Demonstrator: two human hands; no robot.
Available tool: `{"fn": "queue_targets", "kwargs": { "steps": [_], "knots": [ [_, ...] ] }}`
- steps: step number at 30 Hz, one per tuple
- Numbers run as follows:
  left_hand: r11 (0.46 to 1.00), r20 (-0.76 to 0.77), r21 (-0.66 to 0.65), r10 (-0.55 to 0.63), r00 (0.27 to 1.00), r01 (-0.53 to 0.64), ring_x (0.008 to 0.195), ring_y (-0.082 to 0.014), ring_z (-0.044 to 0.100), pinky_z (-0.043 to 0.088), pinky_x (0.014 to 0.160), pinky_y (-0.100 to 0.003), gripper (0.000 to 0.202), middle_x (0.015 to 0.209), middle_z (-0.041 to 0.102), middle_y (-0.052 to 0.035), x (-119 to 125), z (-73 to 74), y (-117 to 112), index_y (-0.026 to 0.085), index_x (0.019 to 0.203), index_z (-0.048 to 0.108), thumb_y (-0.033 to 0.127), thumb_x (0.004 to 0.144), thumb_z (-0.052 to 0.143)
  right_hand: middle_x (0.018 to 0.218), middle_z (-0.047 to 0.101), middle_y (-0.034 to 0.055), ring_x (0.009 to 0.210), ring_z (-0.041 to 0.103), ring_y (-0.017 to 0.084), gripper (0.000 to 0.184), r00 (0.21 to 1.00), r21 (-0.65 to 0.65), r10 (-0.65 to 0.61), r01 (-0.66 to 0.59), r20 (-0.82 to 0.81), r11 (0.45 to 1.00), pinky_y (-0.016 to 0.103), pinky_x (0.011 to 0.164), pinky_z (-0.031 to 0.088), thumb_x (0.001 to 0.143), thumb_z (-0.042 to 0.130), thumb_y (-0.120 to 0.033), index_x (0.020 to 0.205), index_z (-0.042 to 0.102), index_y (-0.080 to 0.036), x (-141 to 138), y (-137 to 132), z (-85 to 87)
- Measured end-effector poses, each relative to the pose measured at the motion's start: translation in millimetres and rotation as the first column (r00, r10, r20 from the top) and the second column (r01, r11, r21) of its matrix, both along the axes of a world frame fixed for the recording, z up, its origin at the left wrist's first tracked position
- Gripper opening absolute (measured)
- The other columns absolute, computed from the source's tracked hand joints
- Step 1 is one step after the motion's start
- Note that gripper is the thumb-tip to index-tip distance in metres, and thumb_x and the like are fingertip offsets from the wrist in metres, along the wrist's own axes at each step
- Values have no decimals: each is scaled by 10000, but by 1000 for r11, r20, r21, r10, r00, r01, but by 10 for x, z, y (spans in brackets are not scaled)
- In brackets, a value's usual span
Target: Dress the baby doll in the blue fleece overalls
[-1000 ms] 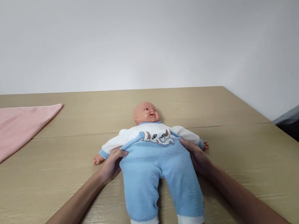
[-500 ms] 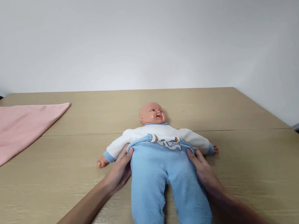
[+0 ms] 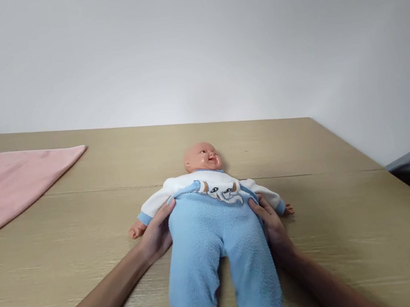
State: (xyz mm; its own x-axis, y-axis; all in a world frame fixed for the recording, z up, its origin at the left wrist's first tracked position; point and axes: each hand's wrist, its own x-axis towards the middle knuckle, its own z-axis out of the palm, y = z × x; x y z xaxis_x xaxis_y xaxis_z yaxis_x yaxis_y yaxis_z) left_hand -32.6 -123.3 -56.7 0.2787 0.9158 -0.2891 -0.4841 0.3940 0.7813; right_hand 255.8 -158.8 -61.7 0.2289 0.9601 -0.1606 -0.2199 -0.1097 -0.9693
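On its back on the table, with its head away from me, lies a baby doll (image 3: 202, 156) in a white long-sleeved top with blue cuffs. Fuzzy blue overalls (image 3: 203, 233) with white ankle cuffs cover its legs and belly. An embroidered animal face shows on the bib, at the doll's middle. My left hand (image 3: 158, 233) holds the overalls' edge at the left side of the waist, thumb on top, other fingers mostly hidden. At the opposite side, my right hand (image 3: 272, 221) grips the same garment, with part of its fingers tucked behind the cloth.
A pink cloth (image 3: 15, 181) lies flat at the left of the wooden table (image 3: 332, 226). Behind the table stands a pale wall (image 3: 172, 58) with an opening at the top right. Dark objects show beyond the table's right edge and at the far left.
The overalls' bib sits a little higher and flatter, so more of the embroidered face shows. Both hands keep their hold at the sides. The view has shifted slightly.
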Motion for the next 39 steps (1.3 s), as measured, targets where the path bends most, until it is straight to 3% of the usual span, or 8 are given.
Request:
{"fn": "queue_targets", "kwargs": {
  "steps": [10, 15, 20, 26, 29, 32, 35, 39],
  "knots": [
    [951, -110, 252, -155, 982, 179, 1276, -310, 648, 503, 1009, -365, 466, 1300, 748, -86, -206, 95, 112, 267, 1288, 720, 567, 939, 791, 934, 685, 7, 877, 608, 224, 334, 903, 108, 144, -204, 404, 973, 318, 796, 508, 954, 714, -581, 1049, 697, -261, 18, 96, 365],
    [930, -334, 360, 51, 941, 77, 1076, -233, 630, 469, 967, -313, 386, 1174, 721, -41, -158, 103, 126, 241, 1136, 698, 598, 989, 715, 976, 756, 27, 966, 687, 253, 315, 857, 31, 289, -334, 427, 942, 368, 887, 553, 824, 750, -514, 1002, 683, -262, 45, 457, 439],
    [768, -564, 637, 402, 721, 69, 1033, -224, 589, 445, 962, -321, 266, 1082, 663, -38, -165, 151, 50, 224, 1099, 664, 486, 1063, 648, 1332, 683, 101, 1246, 617, 304, 458, 728, 209, 8, -207, 685, 956, 489, 1102, 479, 846, 694, -267, 1294, 600, -277, -221, 491, 606],
    [702, -411, 711, 457, 789, -37, 993, -206, 591, 468, 930, -317, 197, 1038, 638, -27, -96, 55, -31, 242, 1072, 637, 434, 1056, 681, 1254, 762, 90, 1167, 705, 248, 243, 416, 255, 67, -669, 907, 698, 435, 1089, 517, 1001, 561, -132, 1201, 673, -214, -964, 991, 1202],
    [702, -380, 702, 516, 768, -124, 960, -195, 600, 482, 901, -313, 239, 1022, 645, -20, -90, -48, -44, 248, 1076, 626, 466, 1033, 715, 1429, 722, 147, 1309, 673, 267, 313, -111, -175, 173, -891, 979, 419, 396, 1048, 532, 1032, 587, -163, 1338, 654, -154, -1410, 1450, 1251],
    [670, -370, 728, 563, 739, -145, 960, -193, 627, 501, 896, -314, 275, 1021, 672, -21, -101, -103, -34, 246, 1086, 634, 502, 1028, 715, 1305, 798, 64, 1135, 747, 239, 409, -335, -371, 184, -902, 924, 221, 314, 863, 559, 895, 820, -193, 1290, 725, -236, -1772, 1700, 1150],
    [577, -318, 802, 631, 708, -153, 938, -175, 645, 513, 859, -292, 201, 1015, 683, -10, -107, -117, -16, 249, 1112, 643, 435, 1056, 693, 1170, 815, 65, 1033, 753, 253, 293, -396, -415, 130, -891, 909, 184, 330, 807, 528, 923, 769, -145, 1198, 765, -245, -1916, 1682, 1073],
    [426, -271, 903, 657, 704, -50, 889, -147, 609, 494, 791, -264, 36, 962, 640, 5, -129, -124, -23, 251, 1115, 630, 228, 1089, 620, 1256, 723, 140, 1054, 710, 295, 350, -315, -315, 48, -906, 948, 284, 385, 850, 512, 1004, 614, -150, 1346, 677, -193, -1778, 1489, 1146]
  ]
}}
